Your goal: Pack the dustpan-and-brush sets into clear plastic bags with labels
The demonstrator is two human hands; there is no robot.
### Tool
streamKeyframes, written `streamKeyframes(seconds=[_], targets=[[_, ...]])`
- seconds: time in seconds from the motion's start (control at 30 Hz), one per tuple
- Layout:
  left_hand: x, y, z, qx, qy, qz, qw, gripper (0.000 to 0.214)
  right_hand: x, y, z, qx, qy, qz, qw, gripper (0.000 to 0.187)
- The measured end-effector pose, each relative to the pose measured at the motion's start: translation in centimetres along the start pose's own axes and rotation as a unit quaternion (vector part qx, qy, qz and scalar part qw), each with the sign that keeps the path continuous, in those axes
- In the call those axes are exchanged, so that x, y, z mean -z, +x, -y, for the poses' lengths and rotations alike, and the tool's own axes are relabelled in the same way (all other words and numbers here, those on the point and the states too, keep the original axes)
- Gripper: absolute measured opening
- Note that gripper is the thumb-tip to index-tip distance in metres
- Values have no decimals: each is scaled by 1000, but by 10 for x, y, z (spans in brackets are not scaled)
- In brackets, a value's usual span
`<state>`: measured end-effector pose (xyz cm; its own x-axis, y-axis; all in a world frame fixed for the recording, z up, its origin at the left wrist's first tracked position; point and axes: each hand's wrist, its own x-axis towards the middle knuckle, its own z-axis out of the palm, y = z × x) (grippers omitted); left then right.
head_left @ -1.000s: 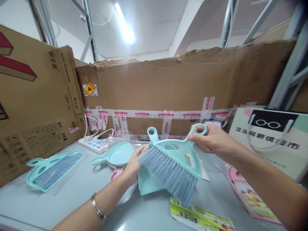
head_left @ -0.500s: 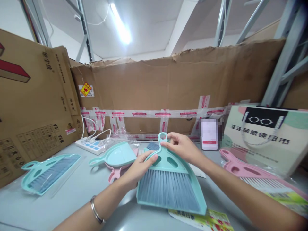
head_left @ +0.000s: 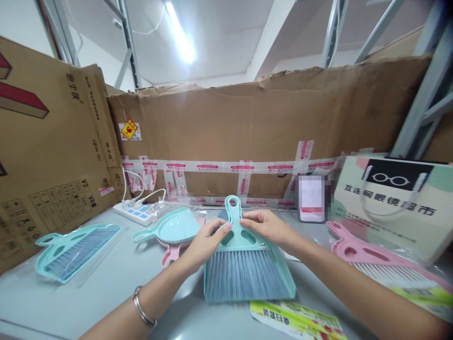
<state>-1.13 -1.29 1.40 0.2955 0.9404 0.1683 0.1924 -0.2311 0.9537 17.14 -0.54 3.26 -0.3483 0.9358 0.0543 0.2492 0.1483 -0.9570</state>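
A mint-green hand brush [head_left: 244, 274] with grey-blue bristles lies nested on a matching dustpan [head_left: 288, 278], handles pointing away from me. My left hand [head_left: 208, 241] grips the set's left edge near the neck, thumb on top. On the other side, my right hand [head_left: 267, 229] pinches the neck just below the ring-shaped handle end. The fingers under the set are hidden. A yellow-green printed card [head_left: 297, 321] lies on the table in front of the bristles.
Left, a wrapped mint brush-and-dustpan set [head_left: 78, 250]. Behind my left hand, a mint dustpan [head_left: 179, 226] overlaps a pink one [head_left: 171, 255]. A power strip [head_left: 136, 213] is at back left. Right are a wrapped pink set [head_left: 368, 252], a phone [head_left: 311, 198] and a paper bag [head_left: 389, 203]. Cardboard [head_left: 212, 127] walls the back.
My right hand has slid from the handle's ring down to its neck. The brush and dustpan have turned more upright in view and shifted slightly left. The camera view moved a little.
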Motion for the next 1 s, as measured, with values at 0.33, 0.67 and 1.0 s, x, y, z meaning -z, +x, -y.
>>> streamKeyframes(seconds=[0.33, 0.67, 1.0], targets=[[6, 4, -2, 45, -100, -27, 994, 27, -21, 6, -9, -15, 58, -22, 998, 47], [4, 3, -5, 63, -91, -36, 993, 22, -26, 11, -14, 0, 15, -75, 997, 49], [19, 2, -1, 78, -27, 65, 994, 39, 4, 15, -12, 22, -17, -62, 998, 46]])
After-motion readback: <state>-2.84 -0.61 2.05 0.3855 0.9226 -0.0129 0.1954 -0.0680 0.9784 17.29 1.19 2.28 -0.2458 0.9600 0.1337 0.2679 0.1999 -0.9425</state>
